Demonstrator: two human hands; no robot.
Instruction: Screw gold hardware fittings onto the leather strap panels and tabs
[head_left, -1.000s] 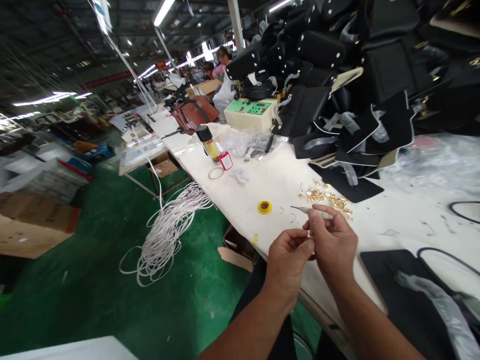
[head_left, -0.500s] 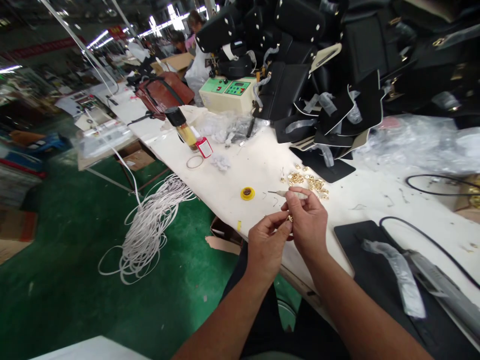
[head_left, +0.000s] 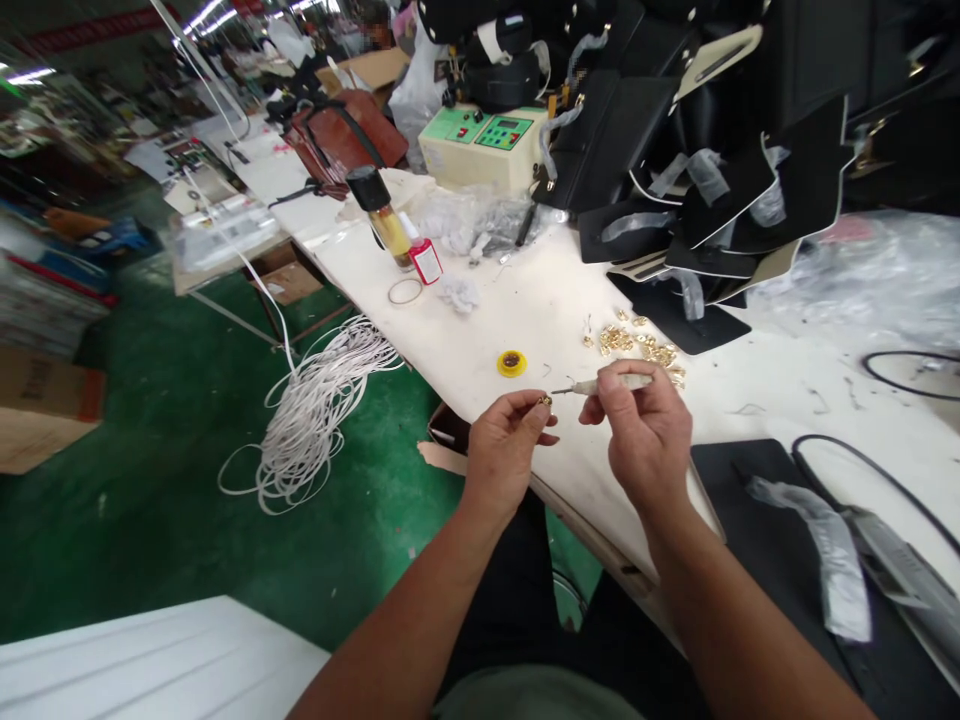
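Between its thumb and fingertips my left hand [head_left: 506,445] pinches a small gold metal fitting [head_left: 546,402]. My right hand [head_left: 645,425] is closed around the pale handle of a thin screwdriver [head_left: 592,386]. The driver's dark tip points left at the fitting; whether it touches cannot be made out. Just beyond my hands stands a small round yellow dish [head_left: 512,363] with tiny dark pieces in it. Loose gold fittings [head_left: 619,340] lie in a pile on the white table [head_left: 480,350], past my right hand.
Black bag panels [head_left: 720,220] with plastic-wrapped hardware are heaped at the back right. A cream control box [head_left: 480,150], a red-labelled bottle [head_left: 425,262] and a jar with a black lid [head_left: 379,215] stand farther back. On the right lies a grey tool [head_left: 892,560]; white cord [head_left: 315,410] is coiled on the floor.
My hands have moved apart, the right one drawing back to the right with the screwdriver. The gold fitting stays in my left fingertips, and the camera view has shifted.
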